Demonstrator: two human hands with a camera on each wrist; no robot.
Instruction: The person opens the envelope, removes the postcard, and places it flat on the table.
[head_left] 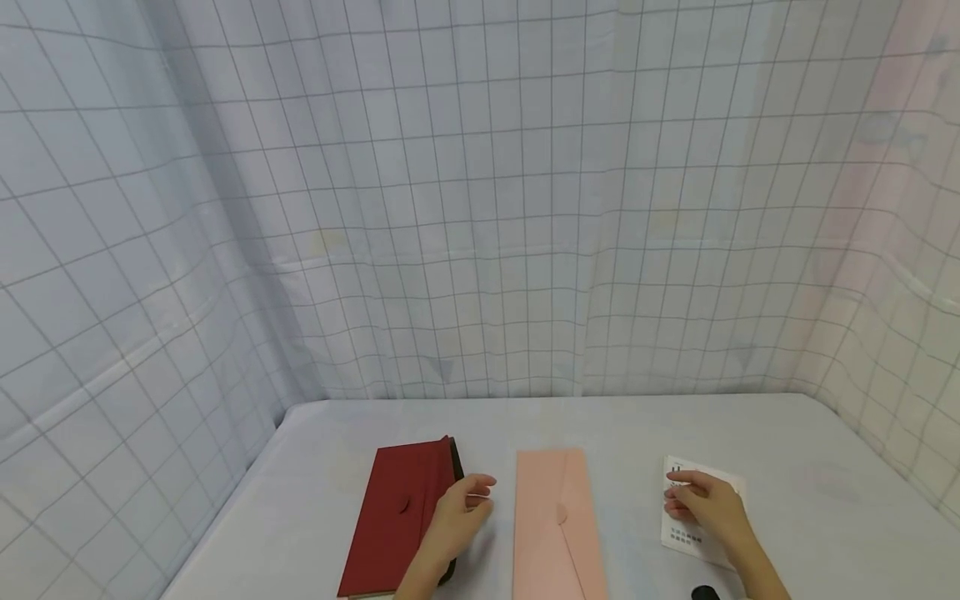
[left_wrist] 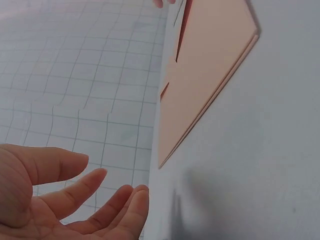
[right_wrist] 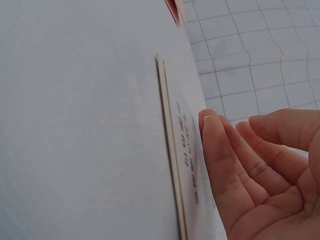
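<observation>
My left hand (head_left: 457,515) hovers between a dark red folder (head_left: 393,512) and a pink envelope (head_left: 543,517), fingers loosely bent and holding nothing. In the left wrist view the hand (left_wrist: 85,200) shows a gap between thumb and fingers, apart from the pink envelope (left_wrist: 215,45). Over a thin white booklet (head_left: 675,533) with dark print, my right hand (head_left: 708,504) hangs with relaxed fingers. The right wrist view has that hand (right_wrist: 265,175) beside the booklet's edge (right_wrist: 172,150), nothing in its grasp. Part of the booklet is hidden by the hand.
A black object (head_left: 705,592) pokes in at the bottom edge, below the booklet; its kind cannot be told. A dark strip (head_left: 456,458) lies along the red folder's right side. Grid-patterned curtains (head_left: 480,208) enclose the white table (head_left: 630,425) at the back and sides.
</observation>
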